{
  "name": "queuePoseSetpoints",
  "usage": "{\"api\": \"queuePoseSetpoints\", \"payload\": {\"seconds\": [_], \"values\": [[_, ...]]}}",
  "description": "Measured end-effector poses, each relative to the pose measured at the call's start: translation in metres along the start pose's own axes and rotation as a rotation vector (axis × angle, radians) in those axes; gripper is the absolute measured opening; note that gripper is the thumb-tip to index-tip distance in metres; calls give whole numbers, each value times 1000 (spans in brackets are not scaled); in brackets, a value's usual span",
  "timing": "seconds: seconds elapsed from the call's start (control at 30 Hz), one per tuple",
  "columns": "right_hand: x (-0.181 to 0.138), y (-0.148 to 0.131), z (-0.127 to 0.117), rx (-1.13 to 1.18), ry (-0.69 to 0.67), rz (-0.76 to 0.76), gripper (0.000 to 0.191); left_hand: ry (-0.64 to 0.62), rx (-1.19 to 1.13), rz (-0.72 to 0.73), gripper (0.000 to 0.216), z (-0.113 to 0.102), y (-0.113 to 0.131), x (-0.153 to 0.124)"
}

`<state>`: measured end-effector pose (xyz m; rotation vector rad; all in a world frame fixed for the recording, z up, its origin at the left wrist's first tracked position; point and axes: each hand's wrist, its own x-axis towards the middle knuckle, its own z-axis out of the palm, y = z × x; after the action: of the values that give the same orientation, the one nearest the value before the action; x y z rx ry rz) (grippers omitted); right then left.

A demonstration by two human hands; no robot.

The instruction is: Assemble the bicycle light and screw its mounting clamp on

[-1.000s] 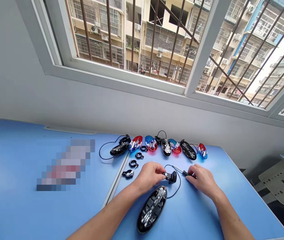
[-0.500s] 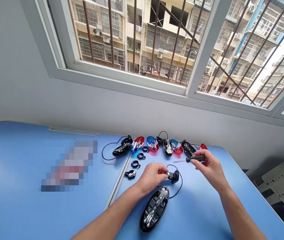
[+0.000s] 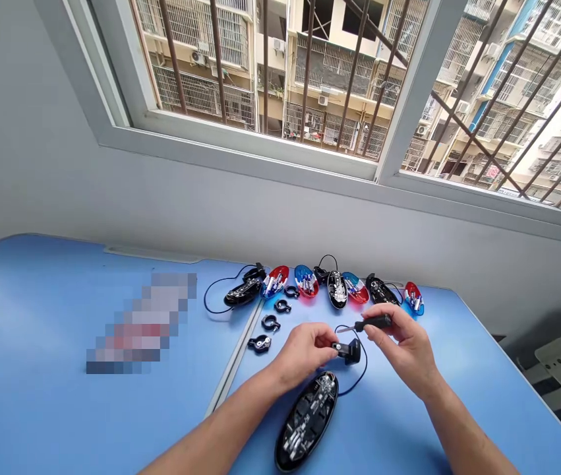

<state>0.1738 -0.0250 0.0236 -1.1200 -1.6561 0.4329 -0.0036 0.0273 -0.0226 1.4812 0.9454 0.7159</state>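
Note:
My left hand point(image 3: 310, 348) pinches a small black bracket point(image 3: 350, 351) with a round end, held just above the table. A black cable point(image 3: 363, 371) runs from it to an oval black housing point(image 3: 306, 422), which lies below my left hand with its inner parts showing. In my right hand point(image 3: 403, 340) is a screwdriver point(image 3: 373, 322) with a black handle, its thin shaft pointing left. The screwdriver's tip is close above the bracket, near my left fingertips; whether they touch I cannot tell.
Several black ring clamps point(image 3: 270, 322) form a line left of my hands. Along the wall lie several oval black housings point(image 3: 243, 291) with cables and red-and-blue oval shells point(image 3: 306, 282). A seam point(image 3: 233, 373) divides the blue table point(image 3: 171, 415). A blurred-out item point(image 3: 144, 323) lies at left.
My right hand has moved left and slightly down, bringing the screwdriver's tip close to the bracket. The view has shifted a little; my left hand still holds the bracket.

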Motion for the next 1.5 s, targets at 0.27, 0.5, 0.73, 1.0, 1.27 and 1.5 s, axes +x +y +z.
{"api": "queuePoseSetpoints", "payload": {"seconds": [0.27,0.5,0.73,1.0,1.27,1.5], "values": [[-6,-2,-3,-71,57,-109,10,-9,-72,-21,15,1,-1,1],[-7,-4,2,-72,27,-142,8,-34,-138,-35,19,1,3,0],[-7,-6,4,-88,-2,-154,8,-13,-175,-42,21,-1,6,-2],[-8,-7,3,-98,-29,-164,10,0,-202,-76,21,-2,8,-2],[-8,-6,4,-101,-51,-186,12,5,-207,-106,20,-2,9,-2],[-9,-7,5,-126,-78,-236,13,23,-192,-121,19,-1,10,-2]]}}
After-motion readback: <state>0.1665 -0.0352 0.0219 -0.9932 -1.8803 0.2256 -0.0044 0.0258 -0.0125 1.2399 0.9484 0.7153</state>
